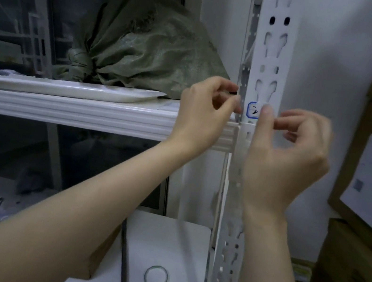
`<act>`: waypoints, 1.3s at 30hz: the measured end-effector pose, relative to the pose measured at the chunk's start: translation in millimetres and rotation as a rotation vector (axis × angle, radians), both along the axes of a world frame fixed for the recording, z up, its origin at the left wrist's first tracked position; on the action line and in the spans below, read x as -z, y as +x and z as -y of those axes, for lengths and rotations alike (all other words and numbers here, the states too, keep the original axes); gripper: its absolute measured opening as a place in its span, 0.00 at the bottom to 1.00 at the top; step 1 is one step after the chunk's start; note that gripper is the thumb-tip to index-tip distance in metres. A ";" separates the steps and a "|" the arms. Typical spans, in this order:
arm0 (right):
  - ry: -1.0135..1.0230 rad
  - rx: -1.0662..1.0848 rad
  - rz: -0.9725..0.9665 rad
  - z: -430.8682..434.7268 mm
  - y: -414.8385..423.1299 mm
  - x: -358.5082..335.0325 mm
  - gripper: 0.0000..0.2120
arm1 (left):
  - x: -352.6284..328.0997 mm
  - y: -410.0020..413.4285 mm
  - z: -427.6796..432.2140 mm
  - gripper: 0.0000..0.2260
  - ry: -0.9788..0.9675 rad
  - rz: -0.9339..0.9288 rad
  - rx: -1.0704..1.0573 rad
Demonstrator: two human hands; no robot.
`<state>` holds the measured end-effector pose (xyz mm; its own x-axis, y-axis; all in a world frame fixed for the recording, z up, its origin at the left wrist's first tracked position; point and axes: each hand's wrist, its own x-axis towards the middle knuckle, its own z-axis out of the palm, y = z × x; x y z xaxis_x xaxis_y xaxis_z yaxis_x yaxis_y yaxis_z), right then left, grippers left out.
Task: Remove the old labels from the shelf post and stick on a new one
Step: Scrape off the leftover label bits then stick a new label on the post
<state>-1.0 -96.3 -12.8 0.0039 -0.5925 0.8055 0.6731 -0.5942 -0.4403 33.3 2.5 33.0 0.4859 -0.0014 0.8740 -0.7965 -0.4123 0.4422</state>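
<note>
Dim storeroom behind shelf post (272, 56); stuck on its face, thin tearable label (252, 109), best peeled from an edge; right hand (287, 153) curled, thumb on it, grip unclear; left hand (203, 111) beside post, pinching dark bit (233, 92)

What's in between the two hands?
The white post, with a blue-edged label on it, stands between the left hand and the right hand, whose fingertip touches the label. The head view shows it.

The motion-blurred right grip (288, 146) hides the right half of the label (252, 110); its handwritten mark is unreadable.
</note>
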 end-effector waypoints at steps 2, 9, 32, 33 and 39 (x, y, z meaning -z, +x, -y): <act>0.079 -0.036 -0.019 10.1 4.8 -0.1 0.08 | 3.0 0.5 6.7 0.06 0.018 0.033 -0.021; 0.048 -0.216 -0.152 15.2 24.8 6.3 0.04 | 1.4 9.2 7.4 0.16 0.113 -0.023 0.014; 0.245 -0.728 -0.297 16.7 30.3 9.5 0.06 | 15.1 2.0 29.7 0.16 0.204 0.010 -0.319; 0.252 -0.747 -0.292 16.8 30.4 10.1 0.06 | 15.4 2.4 29.8 0.15 0.212 0.017 -0.329; 0.228 -0.742 -0.287 17.0 29.0 13.4 0.07 | 17.9 3.1 29.8 0.14 0.231 0.077 -0.360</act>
